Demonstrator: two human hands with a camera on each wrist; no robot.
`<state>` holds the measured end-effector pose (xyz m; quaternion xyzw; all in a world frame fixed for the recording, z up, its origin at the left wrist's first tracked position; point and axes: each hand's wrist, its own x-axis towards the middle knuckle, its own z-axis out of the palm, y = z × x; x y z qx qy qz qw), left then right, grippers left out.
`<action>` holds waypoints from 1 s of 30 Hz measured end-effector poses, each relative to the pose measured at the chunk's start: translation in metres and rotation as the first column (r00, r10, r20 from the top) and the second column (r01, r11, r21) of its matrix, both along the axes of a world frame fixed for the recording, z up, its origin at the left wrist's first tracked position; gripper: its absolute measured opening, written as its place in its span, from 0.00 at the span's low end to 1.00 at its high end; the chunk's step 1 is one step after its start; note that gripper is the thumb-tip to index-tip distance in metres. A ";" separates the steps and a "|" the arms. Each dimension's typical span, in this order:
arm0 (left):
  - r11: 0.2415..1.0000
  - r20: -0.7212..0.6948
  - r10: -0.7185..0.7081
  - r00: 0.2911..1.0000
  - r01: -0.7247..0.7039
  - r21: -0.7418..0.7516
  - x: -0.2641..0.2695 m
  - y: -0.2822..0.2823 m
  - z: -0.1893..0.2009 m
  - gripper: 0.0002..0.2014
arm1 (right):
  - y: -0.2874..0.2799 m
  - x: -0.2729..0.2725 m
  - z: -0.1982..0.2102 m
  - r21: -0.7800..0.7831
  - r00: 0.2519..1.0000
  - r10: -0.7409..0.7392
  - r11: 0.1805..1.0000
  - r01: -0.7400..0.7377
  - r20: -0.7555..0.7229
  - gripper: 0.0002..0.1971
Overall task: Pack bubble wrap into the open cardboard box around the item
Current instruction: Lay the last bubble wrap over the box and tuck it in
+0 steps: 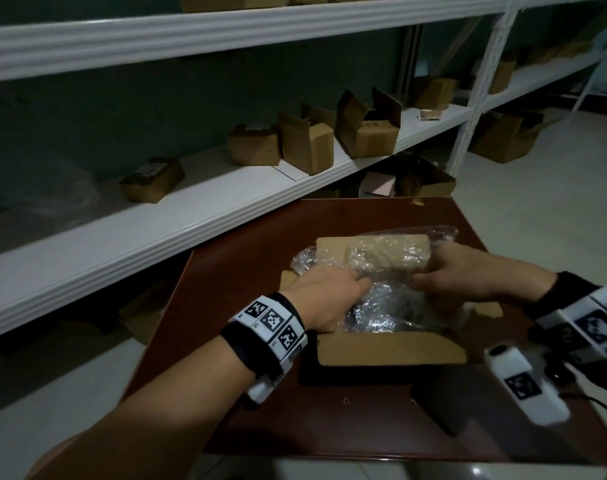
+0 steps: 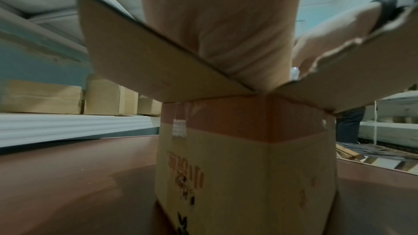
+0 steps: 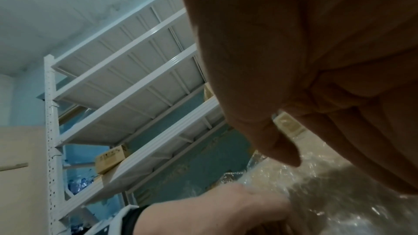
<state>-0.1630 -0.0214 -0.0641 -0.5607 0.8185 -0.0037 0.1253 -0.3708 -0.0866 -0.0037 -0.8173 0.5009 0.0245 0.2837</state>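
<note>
Cardboard flaps splay outward on the box [image 1: 392, 351] on the brown table [image 1: 246, 244], leaving its mouth free; the left hand [image 1: 324, 299] presses bubble wrap [image 1: 375, 306] down inside while the right hand [image 1: 458, 275] grips the sheet's draped far end, likely feeding slack. From the left wrist, only the box wall [image 2: 246, 158] shows clearly. From the right wrist, fingers [image 3: 282, 149] curl over the wrap [image 3: 339, 194]. Whatever is being packed stays hidden.

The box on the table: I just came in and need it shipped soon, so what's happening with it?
A person is stuffing bubble wrap into the open cardboard box on the brown table. Their left hand reaches down into the box and onto the wrap, while the right hand holds more wrap at the far flap. The flaps are still open, and the item inside is hidden under the wrap.
</note>
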 end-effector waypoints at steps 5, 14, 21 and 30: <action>1.000 -0.021 -0.023 1.000 0.023 -0.004 0.002 0.002 0.002 0.32 | -0.004 0.016 -0.008 0.068 0.997 -0.032 0.997 0.037 -0.075 0.14; 1.000 -0.241 -0.028 0.970 0.028 -0.002 0.014 0.006 0.002 0.22 | -0.002 0.014 -0.021 0.164 0.975 0.132 0.981 -0.103 -0.177 0.13; 0.949 -0.488 0.200 0.850 -0.044 0.312 0.020 0.017 0.030 0.23 | -0.001 0.008 -0.024 0.097 0.956 0.139 0.988 -0.117 -0.259 0.25; 0.977 -0.298 0.197 0.934 -0.163 0.135 0.007 0.046 0.070 0.14 | -0.004 0.019 -0.053 -0.128 0.951 0.123 0.978 -0.165 -0.283 0.30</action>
